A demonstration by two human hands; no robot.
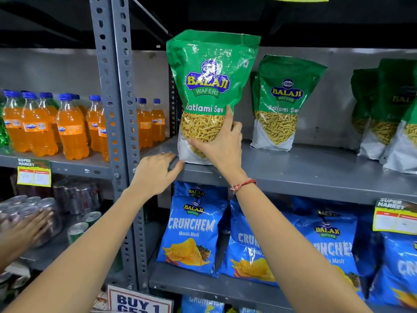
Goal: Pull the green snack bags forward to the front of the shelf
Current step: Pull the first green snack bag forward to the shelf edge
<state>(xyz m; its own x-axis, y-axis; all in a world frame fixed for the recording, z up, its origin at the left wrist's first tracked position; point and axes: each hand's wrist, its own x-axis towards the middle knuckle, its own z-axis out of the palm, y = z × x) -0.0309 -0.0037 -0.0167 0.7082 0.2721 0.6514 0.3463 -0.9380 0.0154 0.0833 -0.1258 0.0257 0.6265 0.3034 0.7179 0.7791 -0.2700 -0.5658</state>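
Right hand [222,145] grips green bag [211,86] (upright) at shelf [293,175] front.

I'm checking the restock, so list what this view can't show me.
- Head view: green bags at right are blurred and cut by the frame edge; count unclear.
- Price tag figures are too blurred to read.
- Right hand covers the front bag's lower corner.
- Sign is cut off below.
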